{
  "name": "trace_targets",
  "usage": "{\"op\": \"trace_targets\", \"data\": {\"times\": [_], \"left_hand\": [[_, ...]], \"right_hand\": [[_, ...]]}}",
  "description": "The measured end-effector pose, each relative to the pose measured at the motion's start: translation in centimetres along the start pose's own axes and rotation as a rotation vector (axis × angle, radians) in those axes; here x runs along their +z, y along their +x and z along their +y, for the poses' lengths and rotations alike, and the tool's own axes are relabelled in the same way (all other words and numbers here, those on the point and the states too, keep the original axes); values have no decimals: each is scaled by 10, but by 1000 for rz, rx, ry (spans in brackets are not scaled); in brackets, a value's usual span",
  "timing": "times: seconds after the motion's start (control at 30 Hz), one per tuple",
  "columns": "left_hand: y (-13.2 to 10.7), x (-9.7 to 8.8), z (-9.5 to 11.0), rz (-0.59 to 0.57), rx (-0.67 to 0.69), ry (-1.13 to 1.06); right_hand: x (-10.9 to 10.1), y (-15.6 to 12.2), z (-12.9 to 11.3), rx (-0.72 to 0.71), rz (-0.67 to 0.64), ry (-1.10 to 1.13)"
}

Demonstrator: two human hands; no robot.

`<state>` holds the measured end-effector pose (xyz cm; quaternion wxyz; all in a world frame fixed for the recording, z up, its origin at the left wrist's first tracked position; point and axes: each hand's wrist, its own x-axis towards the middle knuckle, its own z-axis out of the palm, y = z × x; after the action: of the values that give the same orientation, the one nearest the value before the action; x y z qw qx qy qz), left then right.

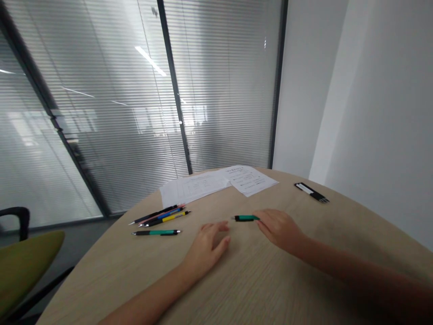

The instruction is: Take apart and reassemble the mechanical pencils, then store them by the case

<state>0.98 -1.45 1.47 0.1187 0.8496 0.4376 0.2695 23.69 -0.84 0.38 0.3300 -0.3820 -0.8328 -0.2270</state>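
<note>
In my right hand [279, 229] is a green and black pen [246, 218], pinched at one end while its other end points left. My left hand [208, 246] rests over the table with thumb and fingers apart, holding nothing, a short gap from that pen. Left of it lies a second green pen [157, 233] with black parts. Just behind are a yellow and black pen [171, 218], a blue and black pen [172, 212] and a black pen [152, 215], side by side. A pinkish pen is partly hidden among them.
Printed paper sheets [199, 184] lie at the back of the round wooden table [216, 293]. A black pack of pens with a white label [306, 188] is at the right back. A green chair [30, 253] stands left. Beyond are glass panels with blinds [223, 90].
</note>
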Motion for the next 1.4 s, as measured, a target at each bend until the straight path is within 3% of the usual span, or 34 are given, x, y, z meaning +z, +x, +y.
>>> {"op": "trace_targets", "data": {"times": [0.1,0.2,0.33,0.47,0.57,0.77,1.4], "left_hand": [[3,4,-11,27,-51,140],[2,7,-13,-78,-28,264],[0,7,-11,-249,-14,381],[-1,7,-10,-271,-18,424],[-1,6,-9,-280,-25,439],[-1,6,-10,-270,-32,441],[0,7,-14,-246,-15,449]], "right_hand": [[-5,8,13,272,-39,203],[-17,19,22,498,-38,596],[-33,34,24,697,0,1096],[-40,40,23,894,136,1343],[-42,40,26,998,123,1592],[-47,39,36,1043,-150,1911],[-46,39,31,980,-350,1890]]}}
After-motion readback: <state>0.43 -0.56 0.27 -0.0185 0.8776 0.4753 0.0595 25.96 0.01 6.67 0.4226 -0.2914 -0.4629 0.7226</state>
